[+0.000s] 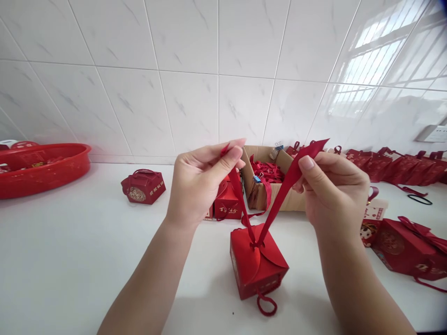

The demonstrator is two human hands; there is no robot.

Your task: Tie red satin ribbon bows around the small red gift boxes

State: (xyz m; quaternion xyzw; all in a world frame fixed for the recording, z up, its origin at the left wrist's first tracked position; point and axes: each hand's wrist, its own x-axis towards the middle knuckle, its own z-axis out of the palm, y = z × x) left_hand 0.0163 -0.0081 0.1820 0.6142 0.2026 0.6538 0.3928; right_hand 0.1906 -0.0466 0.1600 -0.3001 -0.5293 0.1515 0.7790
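Note:
A small red gift box (258,265) with overlapping curved top flaps sits on the white table in front of me. A red ribbon (278,204) passes through the middle of its top, and its two ends rise in a V. My left hand (206,179) pinches one end between thumb and fingertips. The other end is pinched by my right hand (328,186), with a pointed tip sticking out above the thumb. A looped red cord (267,307) hangs from the near lower side of the box and lies on the table.
Behind my hands stands a cardboard box (291,197) of red ribbons, beside another red box (227,204). A dark red box (144,187) and red basin (45,170) are to the left. Several red bags (394,165) line the right back, with a bow-topped box (410,249) nearer.

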